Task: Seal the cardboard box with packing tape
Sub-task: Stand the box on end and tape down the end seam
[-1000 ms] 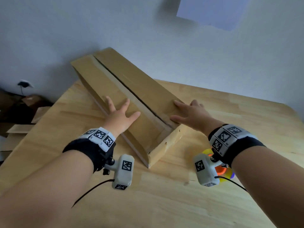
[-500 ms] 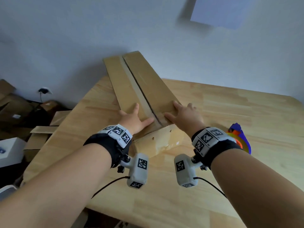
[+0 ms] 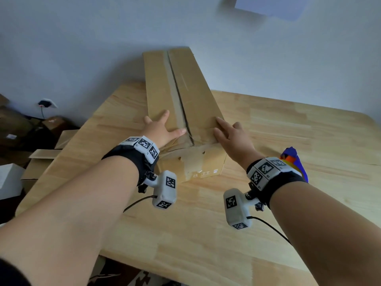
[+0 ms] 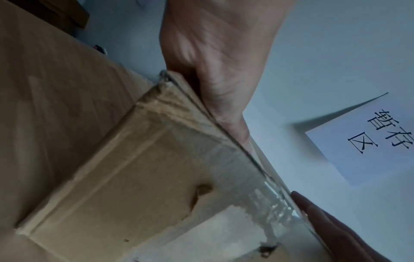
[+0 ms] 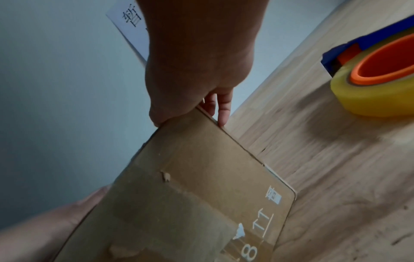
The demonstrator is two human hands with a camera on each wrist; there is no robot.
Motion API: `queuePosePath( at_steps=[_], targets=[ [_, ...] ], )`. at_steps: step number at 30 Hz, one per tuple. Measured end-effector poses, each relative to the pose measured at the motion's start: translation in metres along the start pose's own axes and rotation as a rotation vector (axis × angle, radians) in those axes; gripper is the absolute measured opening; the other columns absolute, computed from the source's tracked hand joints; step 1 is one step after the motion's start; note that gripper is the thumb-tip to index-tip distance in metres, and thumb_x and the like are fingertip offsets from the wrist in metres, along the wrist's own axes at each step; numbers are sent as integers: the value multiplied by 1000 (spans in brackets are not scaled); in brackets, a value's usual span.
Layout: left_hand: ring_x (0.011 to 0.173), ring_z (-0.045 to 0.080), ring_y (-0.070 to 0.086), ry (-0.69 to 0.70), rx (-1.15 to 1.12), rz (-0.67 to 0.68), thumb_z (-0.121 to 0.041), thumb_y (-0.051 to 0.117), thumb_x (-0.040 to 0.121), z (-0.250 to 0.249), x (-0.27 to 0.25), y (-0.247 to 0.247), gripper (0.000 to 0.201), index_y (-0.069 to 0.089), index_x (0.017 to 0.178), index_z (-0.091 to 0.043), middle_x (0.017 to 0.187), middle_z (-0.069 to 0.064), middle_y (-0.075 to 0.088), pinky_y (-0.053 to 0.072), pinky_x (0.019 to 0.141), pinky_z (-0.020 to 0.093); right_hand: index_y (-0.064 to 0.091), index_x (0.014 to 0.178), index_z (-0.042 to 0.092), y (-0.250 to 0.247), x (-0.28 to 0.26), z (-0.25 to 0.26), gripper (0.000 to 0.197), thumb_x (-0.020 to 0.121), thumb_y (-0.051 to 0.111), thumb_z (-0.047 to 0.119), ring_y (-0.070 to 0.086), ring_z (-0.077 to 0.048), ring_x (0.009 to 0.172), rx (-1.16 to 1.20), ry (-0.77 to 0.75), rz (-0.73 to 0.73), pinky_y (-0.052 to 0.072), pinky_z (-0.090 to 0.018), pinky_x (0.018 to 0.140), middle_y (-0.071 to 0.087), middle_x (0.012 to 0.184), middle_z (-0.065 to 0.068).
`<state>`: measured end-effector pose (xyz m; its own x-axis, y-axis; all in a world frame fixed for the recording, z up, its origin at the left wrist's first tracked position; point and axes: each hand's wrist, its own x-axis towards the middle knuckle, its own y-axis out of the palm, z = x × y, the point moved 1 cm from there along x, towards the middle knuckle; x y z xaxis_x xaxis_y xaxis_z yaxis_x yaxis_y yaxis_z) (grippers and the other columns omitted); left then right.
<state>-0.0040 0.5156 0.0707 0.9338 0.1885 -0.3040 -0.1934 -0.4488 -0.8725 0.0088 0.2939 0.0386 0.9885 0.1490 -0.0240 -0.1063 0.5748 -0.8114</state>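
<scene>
A long brown cardboard box [image 3: 191, 93] lies on the wooden table [image 3: 288, 145], its narrow end [image 4: 139, 177] [image 5: 201, 177] towards me. The two top flaps meet along a dark seam. My left hand [image 3: 162, 130] lies flat on the left flap, fingers straight, thumb near the seam. Flat on the right flap rests my right hand [image 3: 231, 134], its fingers reaching the box's right edge. Old clear tape remains on the end face. A yellow packing tape roll in a blue and orange dispenser [image 5: 378, 74] [image 3: 292, 159] sits on the table right of my right wrist.
Behind the table rises a pale wall with a white paper sign [image 3: 272, 7] [image 4: 369, 134]. Cardboard pieces and boxes [image 3: 41, 162] lie on the floor at the left, under a wall socket [image 3: 46, 103]. Bare tabletop lies in front of the box.
Both hands have turned the box, so it now points straight away from me instead of slanting left. The tape dispenser has come into view beside my right wrist.
</scene>
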Motion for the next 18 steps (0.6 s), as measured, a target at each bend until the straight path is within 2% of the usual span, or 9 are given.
queuePosePath(
  at_steps=[2, 4, 6, 9, 12, 16, 18],
  targets=[
    [135, 44, 27, -23, 47, -31, -73, 43, 79, -3, -1, 2, 88, 5, 149, -37, 154, 20, -10, 39, 98, 43, 24, 150, 31, -5, -1, -5, 55, 99, 33, 48, 51, -21, 98, 49, -12, 36, 43, -32, 82, 47, 118, -6],
    [141, 43, 7, 5, 140, -101, -66, 38, 87, -10, -2, 6, 78, 12, 150, -28, 155, 19, -11, 22, 110, 51, 18, 151, 24, -13, -3, -15, 56, 101, 31, 44, 56, -25, 102, 137, -24, 39, 42, -34, 84, 57, 117, -12],
    [143, 38, 0, 116, 185, -197, -52, 37, 94, -22, -4, 12, 62, 26, 147, -21, 157, 16, -2, 11, 115, 52, 19, 151, 19, -24, -5, -31, 56, 101, 31, 41, 55, -27, 109, 146, 4, -6, 40, -35, 90, 58, 119, -15],
    [144, 31, 3, 313, 142, -230, -44, 39, 96, -50, -9, 23, 52, 36, 141, -18, 156, 11, 12, 8, 116, 48, 28, 147, 15, -41, -9, -73, 53, 100, 42, 33, 50, -28, 115, -3, 137, -51, 41, -38, 93, 48, 132, -16],
    [144, 27, 8, 460, 141, -208, -40, 41, 96, -83, -9, 36, 46, 43, 136, -19, 154, 9, 20, 8, 116, 44, 34, 143, 13, -56, -19, -118, 55, 93, 54, 24, 38, -34, 126, -170, 378, -7, 38, -43, 100, 38, 139, -18],
    [141, 26, 15, 588, 163, -121, -33, 42, 96, -125, -1, 58, 40, 49, 130, -13, 149, 10, 32, 12, 116, 41, 28, 140, 4, -59, -33, -163, 65, 88, 61, 27, 40, -37, 122, -330, 587, 149, 37, -42, 98, 38, 135, -20],
    [137, 27, 25, 616, 192, -94, -31, 41, 96, -142, 3, 69, 38, 53, 126, -11, 142, 11, 40, 17, 114, 39, 19, 145, 2, -58, -34, -181, 77, 87, 65, 24, 46, -36, 118, -258, 661, 167, 42, -39, 90, 41, 133, -20]
  ],
)
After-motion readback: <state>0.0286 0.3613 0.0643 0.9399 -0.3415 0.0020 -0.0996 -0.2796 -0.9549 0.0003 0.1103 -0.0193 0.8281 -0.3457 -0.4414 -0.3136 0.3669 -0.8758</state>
